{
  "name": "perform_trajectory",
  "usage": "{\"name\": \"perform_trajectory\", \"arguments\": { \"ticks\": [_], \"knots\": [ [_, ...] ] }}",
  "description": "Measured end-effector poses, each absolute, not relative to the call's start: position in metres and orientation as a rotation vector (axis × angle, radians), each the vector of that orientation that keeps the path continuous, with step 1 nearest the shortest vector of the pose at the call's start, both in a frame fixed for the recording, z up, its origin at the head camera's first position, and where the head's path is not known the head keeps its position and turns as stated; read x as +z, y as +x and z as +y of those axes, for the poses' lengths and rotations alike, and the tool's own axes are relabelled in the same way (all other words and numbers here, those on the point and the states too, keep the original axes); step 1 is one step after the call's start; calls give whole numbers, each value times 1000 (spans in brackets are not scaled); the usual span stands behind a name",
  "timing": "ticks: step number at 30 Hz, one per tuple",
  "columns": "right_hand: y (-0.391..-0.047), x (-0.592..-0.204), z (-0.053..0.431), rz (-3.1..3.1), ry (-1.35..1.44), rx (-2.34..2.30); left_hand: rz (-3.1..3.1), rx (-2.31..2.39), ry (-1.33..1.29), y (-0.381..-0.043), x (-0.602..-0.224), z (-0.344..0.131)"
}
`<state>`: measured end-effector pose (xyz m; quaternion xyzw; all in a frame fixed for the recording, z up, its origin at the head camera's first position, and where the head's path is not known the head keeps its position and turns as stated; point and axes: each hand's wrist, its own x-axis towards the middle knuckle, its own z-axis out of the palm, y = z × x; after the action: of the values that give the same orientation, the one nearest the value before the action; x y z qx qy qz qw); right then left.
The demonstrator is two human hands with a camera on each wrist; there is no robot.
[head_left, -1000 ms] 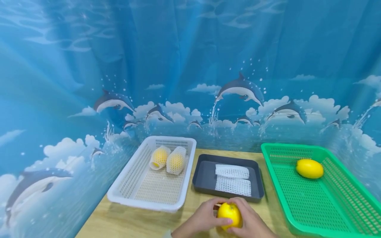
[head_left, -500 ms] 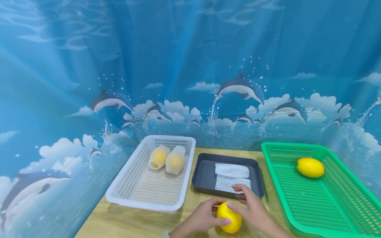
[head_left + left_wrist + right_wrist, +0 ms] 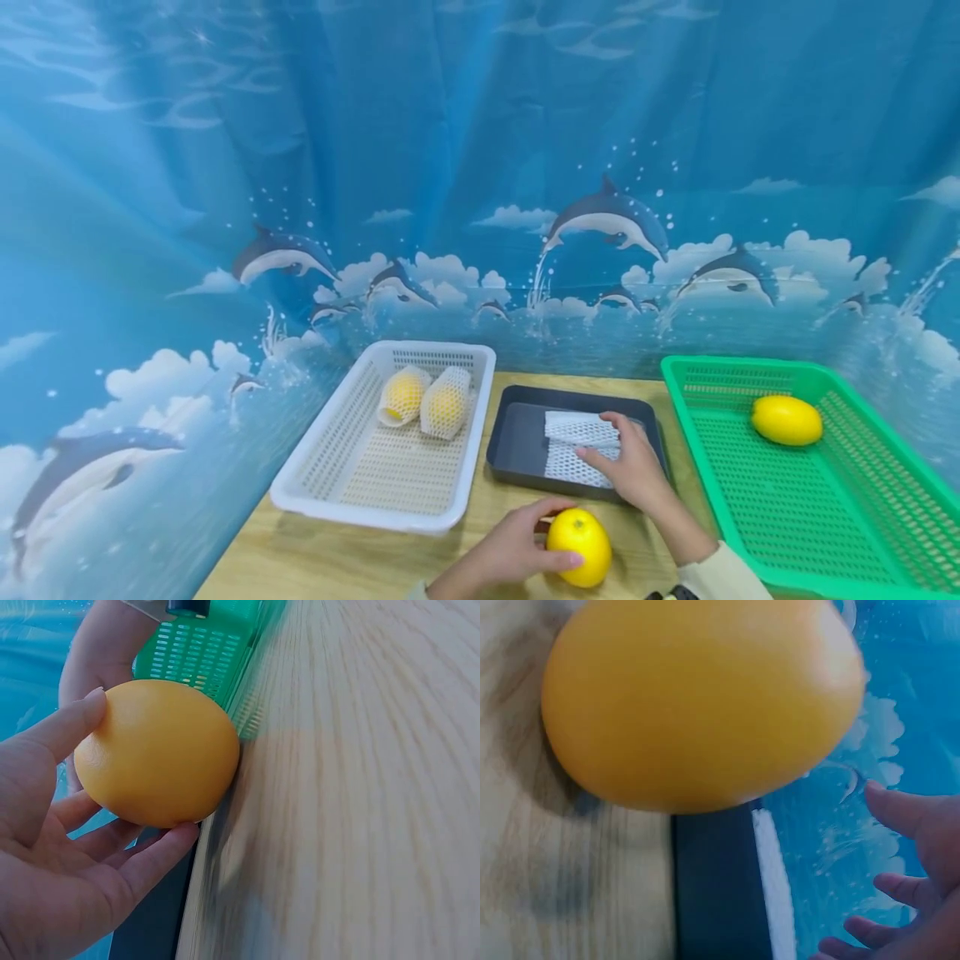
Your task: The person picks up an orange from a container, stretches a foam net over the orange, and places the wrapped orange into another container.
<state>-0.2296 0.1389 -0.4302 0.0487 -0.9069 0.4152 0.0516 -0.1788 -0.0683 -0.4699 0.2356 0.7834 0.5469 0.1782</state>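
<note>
My left hand (image 3: 521, 540) grips a smooth yellow oval fruit (image 3: 583, 546) near the table's front, thumb on the near side and fingers round the far side. In the left wrist view the fruit (image 3: 157, 754) sits between thumb and fingertips, close to the wood. My right hand (image 3: 633, 467) hovers over the dark grey tray (image 3: 517, 433), its thumb and fingers spread. Beneath it lie two white foam net sleeves, a far one (image 3: 572, 425) and a near one (image 3: 570, 465), partly covered by the hand. The right wrist view shows that hand (image 3: 922, 877) with nothing in its fingers.
On the left stands a white basket (image 3: 360, 510) with two net-covered yellow fruits (image 3: 446, 404). A green basket (image 3: 712, 508) on the right holds one bare yellow fruit (image 3: 787, 420). Behind the wooden table (image 3: 300, 558) hangs a blue dolphin curtain (image 3: 450, 167).
My right hand has let go of the yellow fruit and moved forward over the tray with the foam net sleeves. The left hand stays on the fruit, nearly in place.
</note>
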Motion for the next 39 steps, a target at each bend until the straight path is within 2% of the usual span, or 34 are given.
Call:
{"name": "perform_trajectory", "arguments": {
  "ticks": [10,23,39],
  "knots": [
    [-254,-439,134,-2771,-40,1321,2132,1586,641,-179,-469,-72],
    [-274,-442,127,-2886,-137,1191,2130,1577,688,-179,-469,-80],
    [-290,-468,133,-2922,-227,976,2112,1576,711,-179,-471,-80]
  ]
}}
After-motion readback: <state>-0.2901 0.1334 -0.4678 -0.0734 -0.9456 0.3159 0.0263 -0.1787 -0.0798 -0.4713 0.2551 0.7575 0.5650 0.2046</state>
